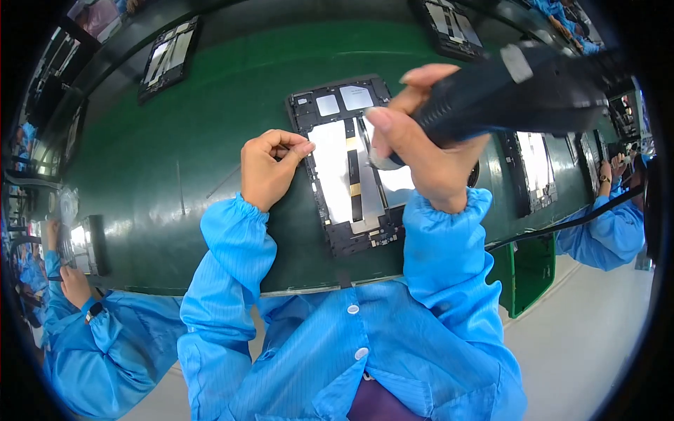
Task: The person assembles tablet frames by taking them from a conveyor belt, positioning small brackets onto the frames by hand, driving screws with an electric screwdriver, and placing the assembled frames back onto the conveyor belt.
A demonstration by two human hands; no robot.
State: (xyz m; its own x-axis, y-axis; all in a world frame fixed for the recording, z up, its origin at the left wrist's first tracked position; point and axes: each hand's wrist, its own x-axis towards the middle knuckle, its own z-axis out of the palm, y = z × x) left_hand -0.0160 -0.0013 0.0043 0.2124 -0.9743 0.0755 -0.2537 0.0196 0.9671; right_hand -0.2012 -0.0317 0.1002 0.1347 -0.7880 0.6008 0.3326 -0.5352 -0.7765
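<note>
An opened tablet (330, 175) lies on the green worktop in front of me, its silver plates, black frame and ribbon cables exposed. At its left edge my left hand (270, 165) is closed in a pinch, thumb against fingertips. Whatever sits between those fingertips is too small to make out. Over the tablet's right side, my right hand (432, 158) is wrapped round a thick black handheld tool (519, 91) with a ribbed grip and a grey patch. The tool extends to the upper right, somewhat blurred, and it and the hand hide part of the tablet.
More opened tablets lie on the green worktop (154, 189), one at the far left (168, 57), one at the far right (449, 28), one at the right (537, 172). A green bin (523, 277) stands below the front edge. Co-workers in blue sleeves (119, 337) sit on both sides.
</note>
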